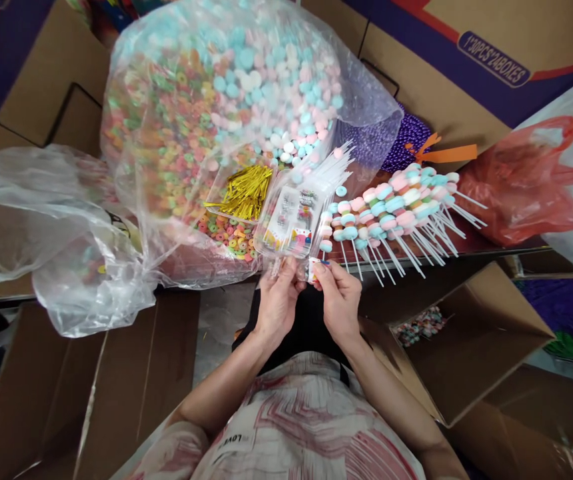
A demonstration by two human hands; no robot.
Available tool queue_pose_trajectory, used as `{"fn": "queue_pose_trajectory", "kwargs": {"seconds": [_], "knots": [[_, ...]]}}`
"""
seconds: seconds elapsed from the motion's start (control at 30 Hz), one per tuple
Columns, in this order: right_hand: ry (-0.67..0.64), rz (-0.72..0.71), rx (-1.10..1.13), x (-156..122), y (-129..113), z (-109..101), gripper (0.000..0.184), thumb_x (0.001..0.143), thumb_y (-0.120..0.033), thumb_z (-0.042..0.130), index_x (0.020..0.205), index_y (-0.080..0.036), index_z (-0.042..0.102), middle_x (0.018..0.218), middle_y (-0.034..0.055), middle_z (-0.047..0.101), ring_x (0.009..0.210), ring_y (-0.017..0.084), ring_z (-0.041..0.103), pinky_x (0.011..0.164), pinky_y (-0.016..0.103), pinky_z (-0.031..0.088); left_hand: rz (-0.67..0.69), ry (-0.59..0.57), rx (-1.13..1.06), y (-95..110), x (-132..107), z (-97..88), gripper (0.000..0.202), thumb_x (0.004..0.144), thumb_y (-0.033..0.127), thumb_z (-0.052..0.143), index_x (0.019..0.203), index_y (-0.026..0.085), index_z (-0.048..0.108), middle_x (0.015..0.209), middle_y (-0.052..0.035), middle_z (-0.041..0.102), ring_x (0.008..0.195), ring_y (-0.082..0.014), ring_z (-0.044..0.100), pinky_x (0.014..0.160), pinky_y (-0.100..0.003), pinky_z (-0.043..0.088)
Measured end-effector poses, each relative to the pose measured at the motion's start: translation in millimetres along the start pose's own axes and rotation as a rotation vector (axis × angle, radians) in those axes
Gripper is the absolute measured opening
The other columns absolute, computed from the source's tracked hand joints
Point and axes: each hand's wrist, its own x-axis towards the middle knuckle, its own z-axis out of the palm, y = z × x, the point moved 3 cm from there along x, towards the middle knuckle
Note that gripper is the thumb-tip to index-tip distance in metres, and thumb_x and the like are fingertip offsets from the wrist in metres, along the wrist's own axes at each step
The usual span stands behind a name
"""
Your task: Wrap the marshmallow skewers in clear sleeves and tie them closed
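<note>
A: Largest item?
B: One big clear bag [206, 100], bulging with loose sweets, ring-shaped in mixed colours on one side, pale blue and pink pieces on the other. Stock plentiful.

A: Next?
B: An open cardboard box [481, 340] beside the person's right knee, a few wrapped sweets at the bottom; by the look of it, barely filled.

A: Finished pieces?
B: A pile of sweet skewers [396, 207] on the table edge, sticks pointing toward the person. Threaded, apparently not yet bagged.

A: Packing supplies?
B: A stack of small printed wrappers [291, 223] and a bundle of gold twist ties [244, 190], lying just in front of the big bag. Both look ample.

A: And the hands?
B: The left hand [277, 300] and the right hand [339, 300] meet below the table edge, fingertips pinched together on one small wrapper [312, 269]. Whether a skewer sits inside cannot be told. Judged: many skewers made, wrapping hardly begun.
</note>
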Motion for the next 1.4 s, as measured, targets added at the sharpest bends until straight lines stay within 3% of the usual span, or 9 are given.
{"fn": "queue_pose_trajectory", "kwargs": {"seconds": [0.17,0.33,0.5,0.67,0.8,0.87,0.97,1.07,1.4], "knots": [[-0.006,-0.071,-0.114,-4,-2,-8,0.043,0.100,-0.047,0.059,0.066,-0.022,0.051,0.065,-0.0033,0.047,0.062,0.012,0.043,0.060,0.027,0.041,-0.029,0.087,0.012,7,-2,-11.8,0.037,0.061,0.036,0.103,0.074,0.017,0.074,0.076,0.0028,0.071,0.065,-0.0061,0.061,0.058,-0.018,0.049],[-0.038,-0.108,-0.131,-16,2,-10,0.038,0.098,-0.040,0.065,0.067,-0.021,0.053,0.069,-0.0030,0.048,0.065,0.012,0.044,0.062,0.027,0.040,-0.016,0.134,-0.018,7,-2,-17.3,0.045,0.054,0.036,0.106,0.067,0.016,0.068,0.065,0.0061,0.062,0.053,-0.0024,0.047,0.050,-0.017,0.040],[0.054,0.036,-0.048,-21,8,-12,0.047,0.097,-0.056,0.063,0.066,-0.021,0.059,0.063,-0.0014,0.052,0.057,0.013,0.045,0.053,0.027,0.042,0.130,0.092,0.096,4,-9,-13.1,0.046,0.067,0.051,0.100,0.069,0.017,0.068,0.066,0.0041,0.062,0.058,-0.0051,0.050,0.054,-0.018,0.044],[0.115,0.039,-0.138,-18,16,-24,0.057,0.101,-0.064,0.054,0.062,-0.023,0.054,0.057,-0.0011,0.052,0.053,0.013,0.046,0.049,0.027,0.040,0.188,0.066,0.144,7,-9,-10.9,0.042,0.064,0.046,0.102,0.073,0.019,0.072,0.068,0.0044,0.065,0.057,-0.0052,0.050,0.053,-0.018,0.044],[0.108,-0.105,-0.434,-9,27,-32,0.036,0.101,-0.052,0.054,0.079,-0.024,0.059,0.074,0.0027,0.066,0.066,0.018,0.060,0.066,0.032,0.050,0.253,0.093,0.096,17,4,-11.8,0.043,0.063,0.043,0.103,0.066,0.019,0.068,0.063,0.0054,0.061,0.053,-0.0047,0.049,0.049,-0.018,0.041],[0.046,-0.075,-0.498,-4,37,-31,0.025,0.094,-0.049,0.061,0.090,-0.024,0.062,0.079,0.0041,0.072,0.070,0.020,0.066,0.070,0.033,0.052,0.263,0.103,0.073,22,11,-11.7,0.042,0.062,0.042,0.104,0.066,0.019,0.069,0.063,0.0053,0.062,0.052,-0.0046,0.050,0.048,-0.018,0.042],[-0.015,0.056,-0.404,3,48,-27,0.023,0.092,-0.046,0.062,0.090,-0.024,0.062,0.068,0.0006,0.069,0.059,0.018,0.064,0.063,0.031,0.050,0.229,0.120,0.032,27,20,-10.8,0.042,0.057,0.041,0.105,0.066,0.018,0.070,0.065,0.0052,0.064,0.050,-0.0042,0.051,0.047,-0.019,0.042],[0.015,0.063,-0.291,2,45,-26,0.023,0.093,-0.043,0.059,0.086,-0.022,0.062,0.062,-0.0023,0.063,0.056,0.016,0.059,0.059,0.029,0.047,0.159,0.152,0.003,30,24,-10.0,0.041,0.060,0.036,0.104,0.065,0.018,0.068,0.065,0.0053,0.065,0.049,-0.0038,0.052,0.046,-0.018,0.043],[0.081,0.019,-0.242,-67,40,-56,0.021,0.103,-0.038,0.062,0.092,-0.021,0.066,0.067,-0.0039,0.060,0.055,0.011,0.051,0.052,0.025,0.041,0.117,0.219,-0.063,46,41,-7.8,0.043,0.067,0.032,0.102,0.069,0.017,0.063,0.064,0.0063,0.064,0.049,-0.0041,0.055,0.046,-0.019,0.041]]}}
